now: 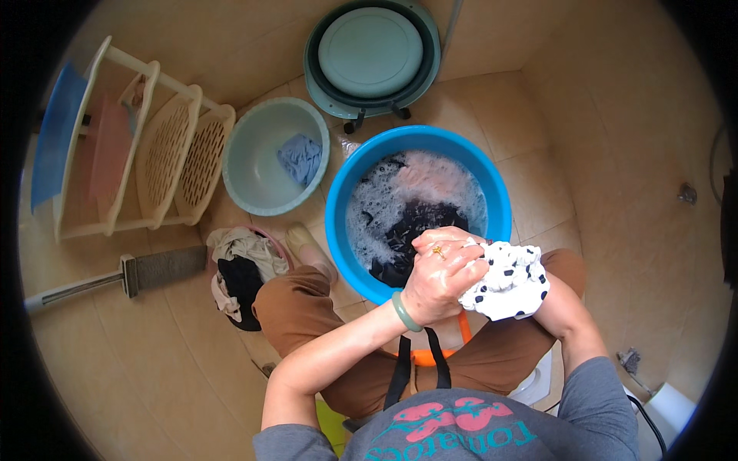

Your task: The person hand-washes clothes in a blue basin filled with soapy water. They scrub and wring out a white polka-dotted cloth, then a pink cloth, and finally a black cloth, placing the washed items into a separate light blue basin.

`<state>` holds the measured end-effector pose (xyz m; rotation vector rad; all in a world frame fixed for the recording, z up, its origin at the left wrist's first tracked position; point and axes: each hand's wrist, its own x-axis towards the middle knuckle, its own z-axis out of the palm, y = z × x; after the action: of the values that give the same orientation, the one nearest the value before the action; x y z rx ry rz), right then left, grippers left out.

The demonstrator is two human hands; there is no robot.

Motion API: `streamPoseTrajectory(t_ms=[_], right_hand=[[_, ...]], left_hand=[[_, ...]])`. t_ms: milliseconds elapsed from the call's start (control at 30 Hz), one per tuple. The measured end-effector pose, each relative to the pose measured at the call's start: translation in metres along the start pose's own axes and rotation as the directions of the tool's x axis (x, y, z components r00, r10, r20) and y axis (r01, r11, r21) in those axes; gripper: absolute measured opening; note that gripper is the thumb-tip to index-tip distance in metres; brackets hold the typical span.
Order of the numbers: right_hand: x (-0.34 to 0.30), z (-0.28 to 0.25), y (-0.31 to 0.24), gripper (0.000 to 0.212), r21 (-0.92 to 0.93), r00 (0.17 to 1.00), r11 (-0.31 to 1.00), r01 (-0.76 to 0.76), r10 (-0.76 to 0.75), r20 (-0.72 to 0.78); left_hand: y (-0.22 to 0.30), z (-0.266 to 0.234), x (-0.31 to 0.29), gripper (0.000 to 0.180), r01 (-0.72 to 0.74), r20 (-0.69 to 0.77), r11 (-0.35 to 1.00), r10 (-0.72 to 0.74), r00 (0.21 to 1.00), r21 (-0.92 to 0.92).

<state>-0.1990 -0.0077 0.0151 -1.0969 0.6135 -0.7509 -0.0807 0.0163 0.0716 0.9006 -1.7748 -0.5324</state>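
White cloth with black spots (506,283) is bunched up over the near right rim of a blue basin (336,223). My left hand (442,278), wet and wearing a ring and a green bangle (407,313), is closed on the cloth's left side. My right hand (447,235) is pressed against the left one, its fingers curled in; the cloth and the left hand hide most of it. Below them, the basin holds foamy water with dark clothing (419,230) and a pinkish piece (434,180) soaking in it.
A pale green basin (238,180) holds a blue cloth (300,159). Folding basins (370,54) stand at the back. On the left are a cream rack (154,154), a long-handled mop (165,273) and a pink basin (278,244) heaped with clothes. A tiled wall rises at right.
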Motion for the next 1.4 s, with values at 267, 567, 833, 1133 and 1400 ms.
streamPoseTrajectory(t_ms=[267, 567, 833, 1133, 1400], right_hand=[[0.004, -0.033, -0.019, 0.041, -0.350, 0.953, 0.936, 0.032, 0.077, 0.292], [0.045, -0.029, -0.035, 0.037, 0.461, 0.838, 0.735, -0.497, 0.545, 0.034], [0.049, -0.041, -0.068, 0.026, -0.329, 0.966, 0.943, -0.056, -0.032, -0.257], [0.055, -0.065, -0.049, 0.035, 0.650, 0.915, 0.754, -0.090, 0.320, -0.245], [0.060, -0.034, -0.044, 0.041, 0.576, 0.927, 0.784, -0.231, 0.358, -0.114]], left_hand=[[-0.009, 0.004, -0.013, 0.050, 0.059, 0.048, 0.997, -0.056, 0.997, -0.054], [-0.074, -0.015, -0.009, 0.063, 0.421, -0.165, 0.358, -0.888, 0.430, -0.833], [-0.074, -0.024, -0.026, 0.080, 0.388, 0.355, -0.293, -0.930, 0.096, -0.874], [-0.086, -0.017, -0.036, 0.078, 0.721, 0.225, -0.131, -0.974, 0.035, -0.680], [-0.063, -0.015, -0.012, 0.079, 0.137, 0.450, -0.461, -0.684, 0.575, -0.877]])
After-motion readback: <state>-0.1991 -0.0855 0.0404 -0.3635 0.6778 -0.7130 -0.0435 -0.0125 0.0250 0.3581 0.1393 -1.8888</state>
